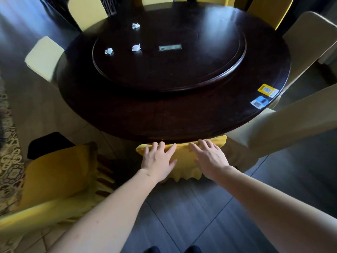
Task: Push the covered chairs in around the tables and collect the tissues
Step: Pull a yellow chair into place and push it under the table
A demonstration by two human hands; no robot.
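My hands cover much of the top of the yellow chair (182, 162), and its seat is hidden under the table (182, 123). The codes on the yellow sticker (268, 90) and blue sticker (259, 102) are too small to read. The far chairs (87, 11) are cut off at the top edge.
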